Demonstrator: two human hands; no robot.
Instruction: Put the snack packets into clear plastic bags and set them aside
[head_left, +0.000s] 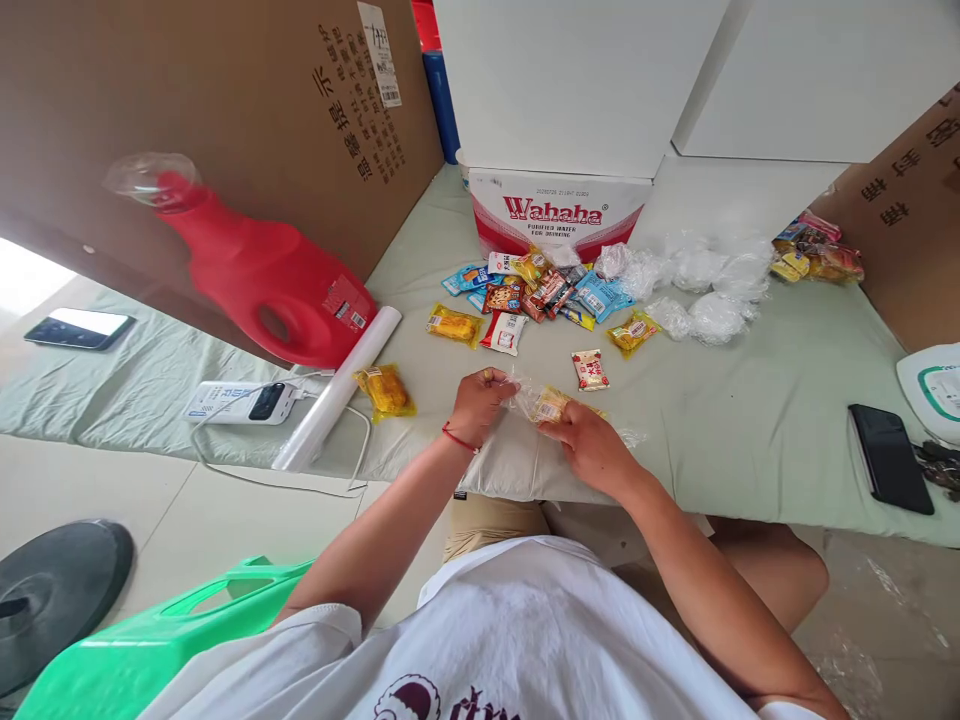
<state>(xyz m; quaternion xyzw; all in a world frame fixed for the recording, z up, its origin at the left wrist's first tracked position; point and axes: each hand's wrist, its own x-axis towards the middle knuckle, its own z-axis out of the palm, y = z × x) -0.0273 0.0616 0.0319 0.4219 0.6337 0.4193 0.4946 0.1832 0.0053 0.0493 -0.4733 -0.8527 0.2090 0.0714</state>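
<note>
Close to the table's front edge, my right hand (596, 447) grips a yellow-wrapped snack packet (551, 404). My left hand (480, 405) is closed, pinching clear plastic film (523, 393) that reaches across to that packet. A small red-and-cream snack packet (591, 370) lies just beyond my right hand. Two yellow snack packets, one nearer (385, 391) and one farther (453, 325), lie left of my hands. Farther back is a heap of mixed snack packets (551, 290), with another yellow packet (632, 333) to its right.
Crumpled clear plastic balls (712, 285) sit right of the heap, before a Wahaha carton (559, 212). A plastic film roll (337, 390), red jug (262, 275) and power bank (238, 402) with cable are at left. A black phone (890, 458) lies at right.
</note>
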